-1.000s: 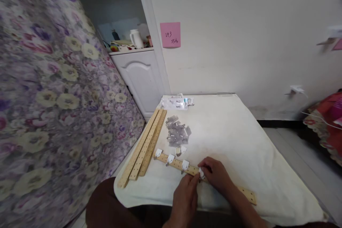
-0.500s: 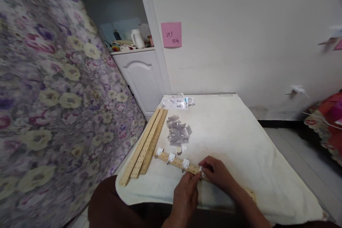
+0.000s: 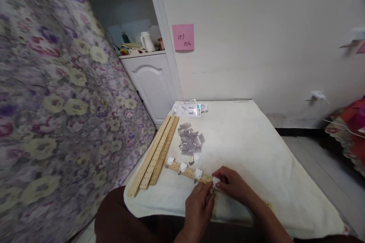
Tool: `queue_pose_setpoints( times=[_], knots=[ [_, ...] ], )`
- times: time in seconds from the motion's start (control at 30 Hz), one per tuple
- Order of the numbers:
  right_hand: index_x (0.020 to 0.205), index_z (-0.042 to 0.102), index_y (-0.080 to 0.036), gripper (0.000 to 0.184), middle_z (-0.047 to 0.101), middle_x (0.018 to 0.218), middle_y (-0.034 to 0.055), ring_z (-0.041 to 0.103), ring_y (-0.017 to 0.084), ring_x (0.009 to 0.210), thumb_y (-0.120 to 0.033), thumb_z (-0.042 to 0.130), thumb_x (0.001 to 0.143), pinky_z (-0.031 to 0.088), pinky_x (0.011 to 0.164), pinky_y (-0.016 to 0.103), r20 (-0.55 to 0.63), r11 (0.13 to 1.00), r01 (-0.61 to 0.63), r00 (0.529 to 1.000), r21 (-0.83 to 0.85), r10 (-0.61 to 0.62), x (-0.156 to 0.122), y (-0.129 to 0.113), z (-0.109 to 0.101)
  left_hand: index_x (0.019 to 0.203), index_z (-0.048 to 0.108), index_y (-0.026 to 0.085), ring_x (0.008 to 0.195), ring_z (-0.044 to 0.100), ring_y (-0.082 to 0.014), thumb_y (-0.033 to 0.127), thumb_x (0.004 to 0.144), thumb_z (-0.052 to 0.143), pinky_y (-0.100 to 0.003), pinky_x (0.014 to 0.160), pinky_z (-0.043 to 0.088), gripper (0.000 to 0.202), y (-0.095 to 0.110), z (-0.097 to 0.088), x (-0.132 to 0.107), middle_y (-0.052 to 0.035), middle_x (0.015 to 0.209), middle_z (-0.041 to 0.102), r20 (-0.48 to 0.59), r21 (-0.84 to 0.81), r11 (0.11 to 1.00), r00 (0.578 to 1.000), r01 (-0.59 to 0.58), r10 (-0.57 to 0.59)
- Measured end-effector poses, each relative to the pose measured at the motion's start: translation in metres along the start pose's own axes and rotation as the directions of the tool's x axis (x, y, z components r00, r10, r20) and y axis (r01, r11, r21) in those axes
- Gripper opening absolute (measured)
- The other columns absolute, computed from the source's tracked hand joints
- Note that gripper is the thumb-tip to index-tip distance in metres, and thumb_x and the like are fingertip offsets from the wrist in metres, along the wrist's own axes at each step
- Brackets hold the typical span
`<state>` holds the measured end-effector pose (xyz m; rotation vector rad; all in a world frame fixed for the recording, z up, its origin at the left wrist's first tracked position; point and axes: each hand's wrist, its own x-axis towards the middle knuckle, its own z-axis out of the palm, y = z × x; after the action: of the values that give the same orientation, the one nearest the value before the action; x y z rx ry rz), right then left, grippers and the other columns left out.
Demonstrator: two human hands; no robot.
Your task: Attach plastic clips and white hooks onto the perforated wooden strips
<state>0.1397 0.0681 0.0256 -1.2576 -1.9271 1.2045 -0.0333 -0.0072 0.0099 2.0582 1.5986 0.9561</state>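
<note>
A narrow wooden strip with holes lies slantwise near the front of the table. Three white-backed metal hooks, one of them a hook near the strip's left end, sit along it. My right hand pinches a fourth white-backed hook over the strip, thumb and forefinger on its white pad. From the near side, my left hand is closed at the lower metal end of that same hook. My right forearm covers part of the strip, whose far right end shows beyond it.
Several holed wooden strips lie together at the table's left. A pile of small clear-wrapped pieces sits in the middle, with a small loose piece below it. Flat packaging lies at the back edge, by the wall.
The hook between my hands shows its white pad more fully, and my left fingertips have shifted slightly around its lower end. The strip and other hooks stay in place.
</note>
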Motion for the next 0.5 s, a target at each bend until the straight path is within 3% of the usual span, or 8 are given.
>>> queue_pose_setpoints(
  times=[0.5],
  knots=[
    [0.096,0.066,-0.018,0.029,0.061,0.078,0.0012,0.055,0.015,0.071,-0.014,0.056,0.069,0.041,0.066,0.026,-0.016,0.999,0.002,1.000,-0.043,-0.003,-0.0014,-0.0014,0.0014,0.114,0.059,0.024,0.088,0.064,-0.0158,0.021,0.088,0.051,-0.027,0.078,0.054,0.027,-0.0002,0.0047,0.0026,-0.0040,0.096,0.067,-0.093,0.075,0.996,0.994,-0.054,0.061]
  ],
)
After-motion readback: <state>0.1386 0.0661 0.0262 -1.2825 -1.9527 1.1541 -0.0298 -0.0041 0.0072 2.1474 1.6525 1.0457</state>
